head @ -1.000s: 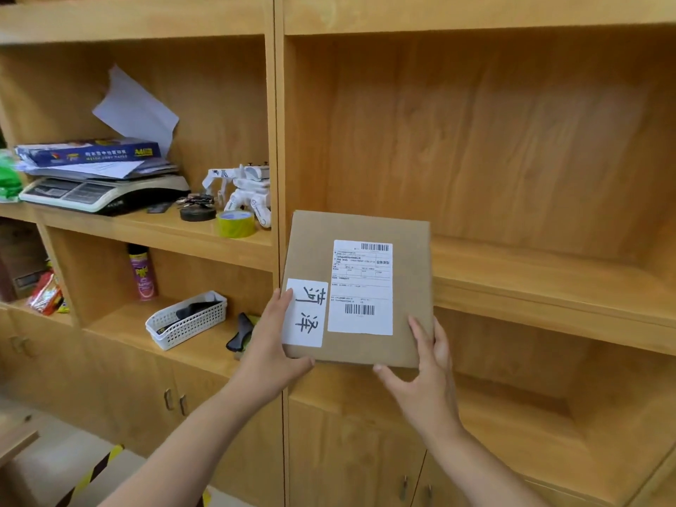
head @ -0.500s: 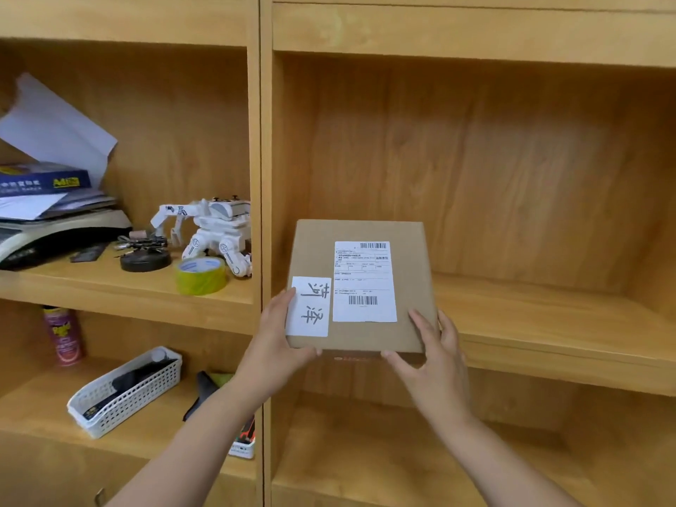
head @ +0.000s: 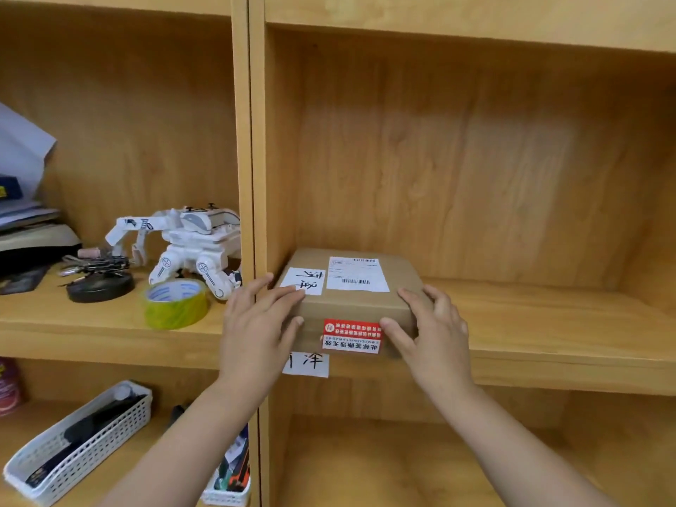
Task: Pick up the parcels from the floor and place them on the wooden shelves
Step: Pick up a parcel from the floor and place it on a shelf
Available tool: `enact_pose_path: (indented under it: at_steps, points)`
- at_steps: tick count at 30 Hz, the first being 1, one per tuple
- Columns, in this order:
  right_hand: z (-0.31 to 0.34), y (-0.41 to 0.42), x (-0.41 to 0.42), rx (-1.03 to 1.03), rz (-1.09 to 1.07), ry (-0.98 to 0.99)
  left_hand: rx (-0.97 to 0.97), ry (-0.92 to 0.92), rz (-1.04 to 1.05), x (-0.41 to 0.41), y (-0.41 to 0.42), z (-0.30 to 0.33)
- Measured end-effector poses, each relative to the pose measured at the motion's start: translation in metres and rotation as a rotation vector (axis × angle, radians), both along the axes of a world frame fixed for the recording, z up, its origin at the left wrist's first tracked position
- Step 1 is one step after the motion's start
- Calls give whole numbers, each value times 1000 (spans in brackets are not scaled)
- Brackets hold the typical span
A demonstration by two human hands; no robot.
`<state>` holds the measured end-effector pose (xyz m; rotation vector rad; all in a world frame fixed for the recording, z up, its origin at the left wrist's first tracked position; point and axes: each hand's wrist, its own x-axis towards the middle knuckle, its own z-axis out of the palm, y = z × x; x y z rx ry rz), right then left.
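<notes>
Wooden shelf (head: 548, 323), one parcel (head: 351, 298), two hands.

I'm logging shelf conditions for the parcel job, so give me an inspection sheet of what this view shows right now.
Surface: wooden shelf, right bay, bare wood beside the parcel.
Job's things: cardboard parcel lies flat at the bay's left end, labels up, red sticker facing out.
Clutter: left bay holds a white toy robot, yellow tape roll, black round item; white basket below.
Grippers: left hand and right hand grip the parcel's front corners.
Cables: nothing seen.
Surroundings: paper label on the shelf edge.
</notes>
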<state>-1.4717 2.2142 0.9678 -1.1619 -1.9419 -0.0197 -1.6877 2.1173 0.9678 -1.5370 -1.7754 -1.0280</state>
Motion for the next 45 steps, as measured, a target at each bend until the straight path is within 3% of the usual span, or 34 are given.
enact_pose_path:
  at_steps: [12,24,30,45]
  points:
    - [7,35,-22,-59,-72,-108,-86,317,71,-22,25,7]
    - [12,35,-33,-121,-107,-81,-109,336,122,-24,36,8]
    - [2,17,-34,-191,-135,49,-106,295,106,-13,30,2]
    - [-36,-41,89,-191,-370,-75,-132,308,-415,112,48,-30]
